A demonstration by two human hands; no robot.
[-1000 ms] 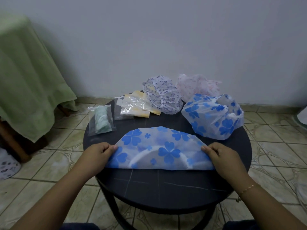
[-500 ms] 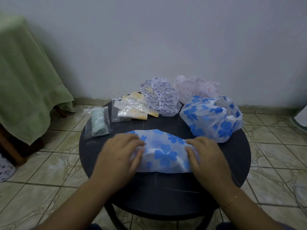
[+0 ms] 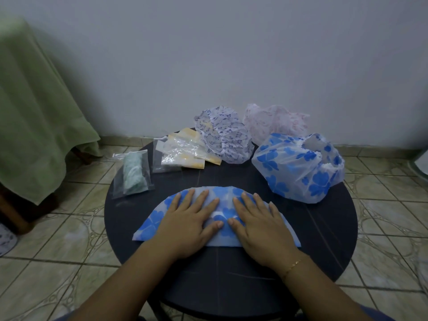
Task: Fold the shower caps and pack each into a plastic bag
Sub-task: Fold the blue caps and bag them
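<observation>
I am watching both hands flattening the blue-flowered shower cap (image 3: 159, 218) on the round dark counter (image 3: 324, 228) — half a second ago they were bunching its ends inward into a narrow bundle, and a second ago they were pinching its two corners; now the cap is lying spread again as a flat half-moon, straight edge toward me. The left hand (image 3: 190, 225) and the right hand (image 3: 261, 225) are lying palm down on its middle, fingers straight and spread, thumbs nearly meeting, gripping nothing. I am reading this as pressing the air out and setting the first crease, so the fold is only starting and no bag is in play for this cap yet. Around it, a second blue-flowered cap (image 3: 298, 167) is sitting puffed up at the right, near the flat one's right end but apart from it; behind are lying a purple-patterned cap (image 3: 224, 137) and a pink one (image 3: 275, 121), both still unfolded. At the left a clear bag (image 3: 134, 177) is already holding a greenish folded cap, and a loose stack of empty plastic bags (image 3: 180, 151) is lying just behind it — within reach once the folding is done. A green cloth (image 3: 34, 107) is draping over furniture at the far left, well clear. Nothing is blocking the hands; the puffed cap at the right is the only thing crowding a wider sweep.
</observation>
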